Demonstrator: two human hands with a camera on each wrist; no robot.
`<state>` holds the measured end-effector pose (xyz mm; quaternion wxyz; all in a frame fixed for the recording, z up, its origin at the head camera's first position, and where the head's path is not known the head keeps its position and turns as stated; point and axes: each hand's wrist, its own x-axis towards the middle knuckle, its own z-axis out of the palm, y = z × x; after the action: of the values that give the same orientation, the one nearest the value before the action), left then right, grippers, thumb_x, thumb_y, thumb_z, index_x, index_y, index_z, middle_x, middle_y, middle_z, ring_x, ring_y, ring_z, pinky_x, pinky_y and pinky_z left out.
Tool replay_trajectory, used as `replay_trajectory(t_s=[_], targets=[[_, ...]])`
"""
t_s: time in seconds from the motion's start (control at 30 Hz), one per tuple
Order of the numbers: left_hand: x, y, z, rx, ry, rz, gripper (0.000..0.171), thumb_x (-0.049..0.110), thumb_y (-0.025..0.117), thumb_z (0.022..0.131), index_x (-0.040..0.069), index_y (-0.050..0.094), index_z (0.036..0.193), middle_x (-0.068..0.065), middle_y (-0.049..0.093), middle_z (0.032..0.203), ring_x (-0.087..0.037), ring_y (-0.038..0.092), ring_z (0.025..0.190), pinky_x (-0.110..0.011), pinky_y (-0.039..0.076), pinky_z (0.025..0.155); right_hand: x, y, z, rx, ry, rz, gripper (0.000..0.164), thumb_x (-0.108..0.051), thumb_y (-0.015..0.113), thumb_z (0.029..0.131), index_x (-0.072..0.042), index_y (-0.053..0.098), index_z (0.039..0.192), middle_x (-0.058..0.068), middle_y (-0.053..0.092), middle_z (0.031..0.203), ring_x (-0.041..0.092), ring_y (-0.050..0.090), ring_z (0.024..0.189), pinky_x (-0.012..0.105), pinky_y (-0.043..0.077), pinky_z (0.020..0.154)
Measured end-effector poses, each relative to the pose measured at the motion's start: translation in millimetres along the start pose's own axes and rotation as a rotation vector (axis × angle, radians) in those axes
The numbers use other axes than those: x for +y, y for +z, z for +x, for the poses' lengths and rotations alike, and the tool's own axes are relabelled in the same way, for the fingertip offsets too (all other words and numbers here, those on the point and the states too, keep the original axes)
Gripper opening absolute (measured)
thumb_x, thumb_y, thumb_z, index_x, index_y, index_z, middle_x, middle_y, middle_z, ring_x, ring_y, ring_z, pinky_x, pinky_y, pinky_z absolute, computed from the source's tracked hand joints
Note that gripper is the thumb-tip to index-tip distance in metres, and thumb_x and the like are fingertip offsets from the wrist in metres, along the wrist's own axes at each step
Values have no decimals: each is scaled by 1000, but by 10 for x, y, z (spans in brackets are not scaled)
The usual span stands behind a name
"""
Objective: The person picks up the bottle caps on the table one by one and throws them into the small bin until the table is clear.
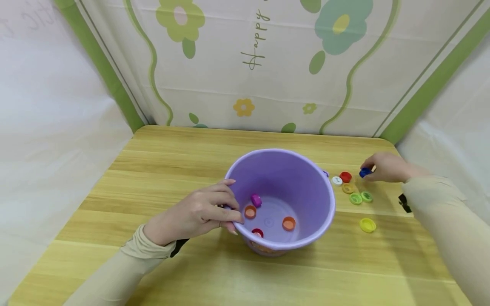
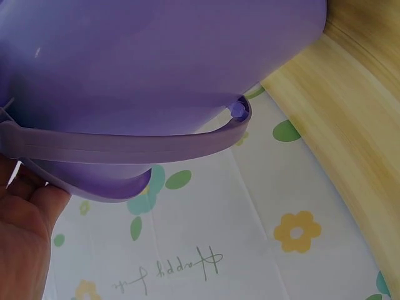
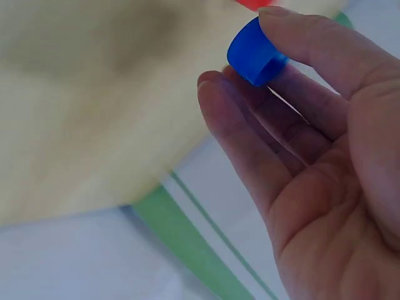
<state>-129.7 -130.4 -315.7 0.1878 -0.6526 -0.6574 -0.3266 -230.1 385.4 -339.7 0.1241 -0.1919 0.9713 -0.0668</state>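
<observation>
A purple bucket [image 1: 283, 174] stands upright on the table, and my left hand [image 1: 200, 210] grips its rim from the left side. Inside lie several bottle caps, among them a magenta cap [image 1: 256, 200], an orange cap [image 1: 289, 223] and a red cap [image 1: 257, 233]. Right of the bucket, my right hand [image 1: 388, 167] pinches a blue bottle cap [image 3: 253, 53] between thumb and fingers, close to the loose caps. The left wrist view shows the bucket's handle [image 2: 131, 149] hanging across its outside, with part of the hand below it.
On the wooden table [image 1: 153, 170], right of the bucket, lie a red cap [image 1: 346, 177], a white cap [image 1: 337, 181], an amber cap [image 1: 347, 188] and two green caps [image 1: 355, 198]. A yellow cap [image 1: 367, 225] sits nearer me. Behind hangs a flowered cloth [image 1: 218, 76].
</observation>
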Motion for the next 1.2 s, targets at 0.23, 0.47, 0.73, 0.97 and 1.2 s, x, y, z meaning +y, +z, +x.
replay_trajectory(t_s=[0.23, 0.47, 0.73, 0.97, 1.2], targets=[[16, -11, 17, -6, -9, 9, 20, 28, 69, 91, 11, 75, 98, -2, 66, 92, -20, 62, 91, -53, 42, 105, -334, -448, -103, 56, -64, 1, 29, -9, 75, 85, 0, 70, 112, 6, 70, 94, 22, 68, 82, 39, 58, 70], [91, -72, 63, -69, -47, 134, 22, 32, 69, 90, 12, 76, 94, -4, 65, 96, -25, 59, 98, -44, 50, 97, -921, -864, -205, 154, -135, -62, 28, -8, 77, 84, -9, 72, 112, 2, 70, 96, 14, 64, 79, 35, 56, 69], [178, -128, 176, -144, -21, 278, 17, 31, 70, 91, 15, 76, 92, 0, 65, 93, -19, 57, 89, -26, 54, 77, -1574, -1142, -304, 231, -290, -146, 28, -7, 80, 81, -14, 73, 108, -3, 66, 100, 14, 65, 83, 40, 55, 76], [244, -157, 239, -187, -20, 358, 14, 27, 77, 85, 16, 75, 93, 3, 64, 92, -17, 57, 89, -24, 54, 75, -2070, -1232, -266, 210, -468, -225, 29, -10, 84, 78, -16, 73, 105, -5, 62, 95, 12, 58, 78, 36, 52, 71], [300, -169, 250, -225, -41, 412, 16, 29, 79, 83, 18, 73, 92, 5, 63, 92, -14, 56, 88, -22, 53, 68, -2468, -1290, -199, 122, -563, -210, 25, -12, 82, 82, -18, 73, 104, -5, 59, 90, 12, 54, 77, 32, 50, 69]])
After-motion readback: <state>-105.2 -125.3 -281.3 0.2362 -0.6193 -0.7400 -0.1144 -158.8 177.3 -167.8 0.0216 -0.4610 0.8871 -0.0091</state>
